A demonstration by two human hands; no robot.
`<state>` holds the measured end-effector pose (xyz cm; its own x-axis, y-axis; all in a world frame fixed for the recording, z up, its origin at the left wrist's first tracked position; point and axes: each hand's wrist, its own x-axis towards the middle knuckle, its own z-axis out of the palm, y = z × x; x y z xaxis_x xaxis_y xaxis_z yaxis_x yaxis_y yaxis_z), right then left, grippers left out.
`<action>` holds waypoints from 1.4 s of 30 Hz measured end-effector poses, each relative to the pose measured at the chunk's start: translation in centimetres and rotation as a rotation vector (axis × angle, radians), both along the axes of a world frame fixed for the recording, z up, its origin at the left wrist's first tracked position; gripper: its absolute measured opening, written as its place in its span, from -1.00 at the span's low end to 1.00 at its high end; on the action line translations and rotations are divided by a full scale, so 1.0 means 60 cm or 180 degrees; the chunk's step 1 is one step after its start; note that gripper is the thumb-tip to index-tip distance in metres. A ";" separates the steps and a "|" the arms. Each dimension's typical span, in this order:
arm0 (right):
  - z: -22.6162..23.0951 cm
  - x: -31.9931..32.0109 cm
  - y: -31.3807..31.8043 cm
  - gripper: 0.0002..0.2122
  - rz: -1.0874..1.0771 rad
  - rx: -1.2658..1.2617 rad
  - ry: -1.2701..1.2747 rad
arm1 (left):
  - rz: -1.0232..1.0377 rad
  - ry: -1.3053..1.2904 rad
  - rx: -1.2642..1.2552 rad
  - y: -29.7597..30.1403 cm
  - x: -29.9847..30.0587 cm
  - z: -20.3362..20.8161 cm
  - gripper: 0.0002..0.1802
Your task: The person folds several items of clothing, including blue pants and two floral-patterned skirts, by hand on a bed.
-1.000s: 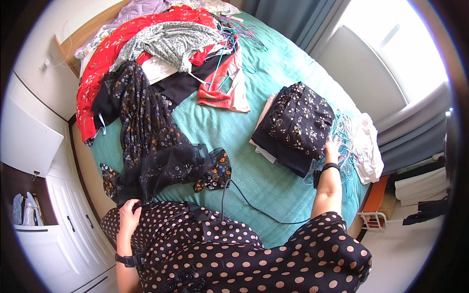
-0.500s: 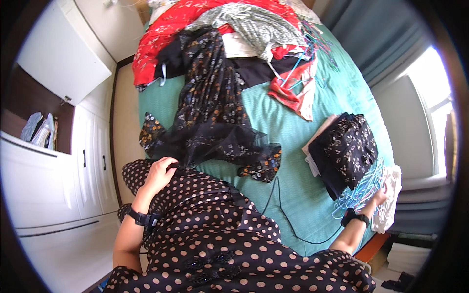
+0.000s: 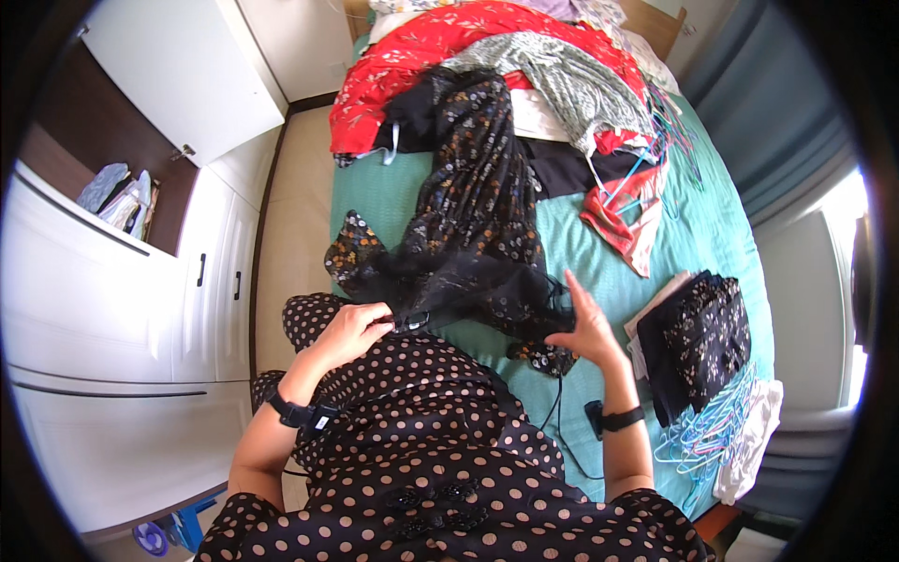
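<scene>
A long black floral dress with sheer black fabric at its near end lies spread on the bed. At that near end, above my polka-dot lap, my left hand is closed with its fingertips pinching the dress's edge, where a small pale label shows. My right hand is open, thumb and fingers spread, beside the dress's right sleeve. It holds nothing, and whether the thumb touches the sheer cloth I cannot tell.
A folded dark clothes stack, a heap of blue hangers and a white cloth sit at the right. Red fabric and other garments cover the bed's far end. A white cabinet door stands open at left. A black cable runs near my right arm.
My right hand has left the hangers and white cloth and come left to the dress's right sleeve. My left hand stays at the dress's near edge. The whole view has shifted.
</scene>
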<state>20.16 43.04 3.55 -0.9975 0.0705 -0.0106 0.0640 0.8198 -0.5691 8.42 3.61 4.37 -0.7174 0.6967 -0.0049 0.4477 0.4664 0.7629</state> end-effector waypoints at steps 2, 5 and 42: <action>-0.042 -0.002 -0.016 -0.11 0.0108 0.0216 -0.0262 | -0.0181 -0.0045 -0.0105 -0.019 0.008 0.042 -0.83; -0.061 0.017 -0.027 -0.52 0.0461 0.0490 -0.0220 | -0.0504 -0.0214 -0.0041 -0.055 0.022 0.050 -0.83; -0.080 -0.242 0.004 -0.54 -0.1336 -0.5341 -0.1583 | 0.0924 -0.2825 0.3042 0.045 -0.259 0.029 -0.66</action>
<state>5.62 43.29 -1.28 -0.7991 -0.1087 -0.5914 0.5005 -0.6652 -0.5540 -7.11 6.31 6.11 -0.8470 0.5120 -0.1428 -0.3906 -0.4173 0.8205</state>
